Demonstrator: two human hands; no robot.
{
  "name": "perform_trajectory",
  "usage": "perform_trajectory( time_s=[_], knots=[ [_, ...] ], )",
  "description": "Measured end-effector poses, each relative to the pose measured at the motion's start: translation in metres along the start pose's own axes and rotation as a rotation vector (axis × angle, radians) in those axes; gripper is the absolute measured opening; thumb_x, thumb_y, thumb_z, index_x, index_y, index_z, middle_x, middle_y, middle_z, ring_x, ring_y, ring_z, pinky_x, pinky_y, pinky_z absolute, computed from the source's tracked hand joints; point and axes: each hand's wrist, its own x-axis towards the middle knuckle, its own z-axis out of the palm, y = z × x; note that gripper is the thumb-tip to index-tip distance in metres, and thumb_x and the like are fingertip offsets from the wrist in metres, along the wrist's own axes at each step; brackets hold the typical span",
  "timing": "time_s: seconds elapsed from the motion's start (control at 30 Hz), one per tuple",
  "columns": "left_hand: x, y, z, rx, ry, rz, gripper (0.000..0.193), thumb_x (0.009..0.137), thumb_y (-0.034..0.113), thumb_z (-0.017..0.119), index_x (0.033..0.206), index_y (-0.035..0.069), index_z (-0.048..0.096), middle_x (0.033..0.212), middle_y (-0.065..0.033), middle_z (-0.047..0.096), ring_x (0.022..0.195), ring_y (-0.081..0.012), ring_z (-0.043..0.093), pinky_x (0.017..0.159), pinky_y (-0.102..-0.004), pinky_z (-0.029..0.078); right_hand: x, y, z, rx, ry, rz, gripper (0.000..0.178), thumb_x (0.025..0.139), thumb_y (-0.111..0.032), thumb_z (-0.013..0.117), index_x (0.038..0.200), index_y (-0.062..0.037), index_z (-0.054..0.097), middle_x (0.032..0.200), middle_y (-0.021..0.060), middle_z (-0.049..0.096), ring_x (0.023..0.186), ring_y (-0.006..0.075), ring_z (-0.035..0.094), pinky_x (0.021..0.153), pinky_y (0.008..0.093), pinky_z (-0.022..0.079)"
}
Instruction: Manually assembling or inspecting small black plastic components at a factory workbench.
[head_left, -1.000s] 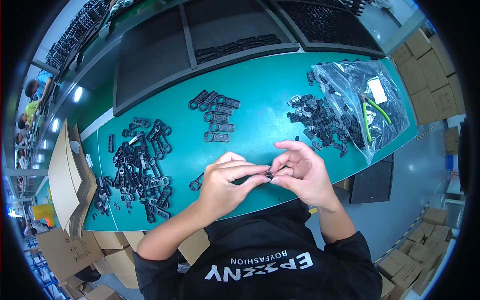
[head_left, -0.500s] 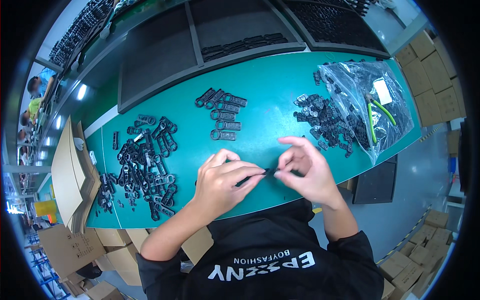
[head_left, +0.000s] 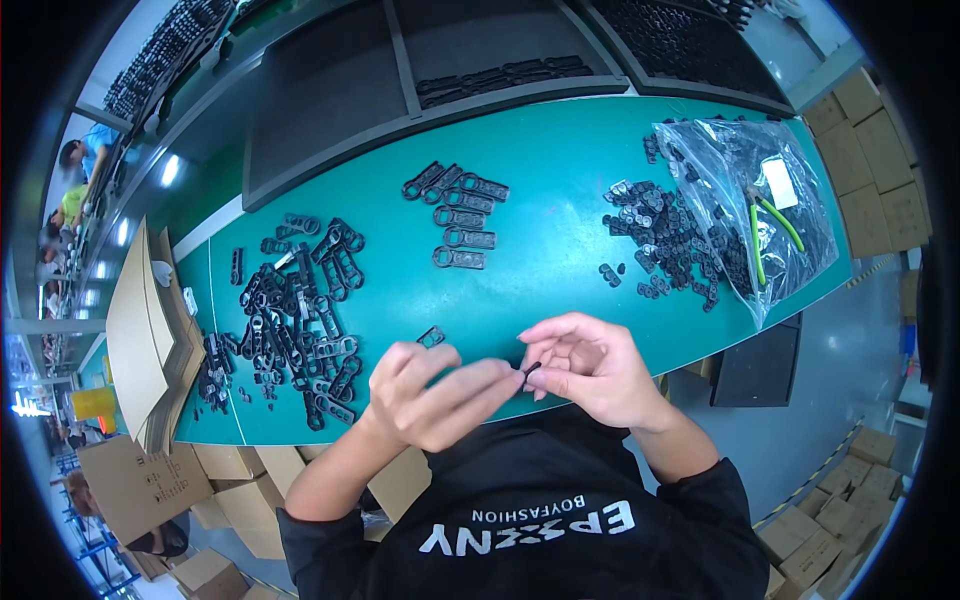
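Currently, black part (head_left: pixel 531 374) fingertip-held; between left hand (head_left: pixel 428 395), right hand (head_left: pixel 598 375)

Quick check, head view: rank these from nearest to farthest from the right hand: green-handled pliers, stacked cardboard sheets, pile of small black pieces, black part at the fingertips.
From the right hand:
1. Black part: at its fingertips.
2. Pile of small black pieces: ahead, slightly right.
3. Green-handled pliers: farther right.
4. Stacked cardboard sheets: far left.
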Motion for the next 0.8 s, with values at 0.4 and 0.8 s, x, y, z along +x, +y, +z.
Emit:
perform_trajectory(
  time_s=[0.4, 0.8],
  knots=[
    [-0.041, 0.013, -0.031, 0.159, -0.386, -0.754, 0.055, 0.079, 0.019, 0.095, 0.132, 0.014, 0.079, 0.109, -0.0013, 0.076, 0.098, -0.0255, 0.066, 0.083, -0.0370, 0.053, 0.013, -0.004, -0.022, -1.323, 0.247, -0.490, 0.020, 0.085, 0.008, 0.083, 0.104, 0.0013, 0.083, 0.100, 0.0114, 0.074, 0.084, 0.0294, 0.066, 0.078, 0.0369, 0.053],
    [-0.020, 0.037, 0.012, -0.086, -0.262, -0.707, 0.049, 0.079, 0.017, 0.094, 0.127, 0.015, 0.081, 0.110, 0.0001, 0.077, 0.094, -0.0236, 0.066, 0.082, -0.0372, 0.054, 0.016, -0.014, -0.012, -0.946, 0.221, -0.333, 0.055, 0.085, 0.011, 0.081, 0.137, -0.0039, 0.071, 0.093, 0.0048, 0.074, 0.079, 0.0157, 0.063, 0.073, 0.0301, 0.051]
  ],
)
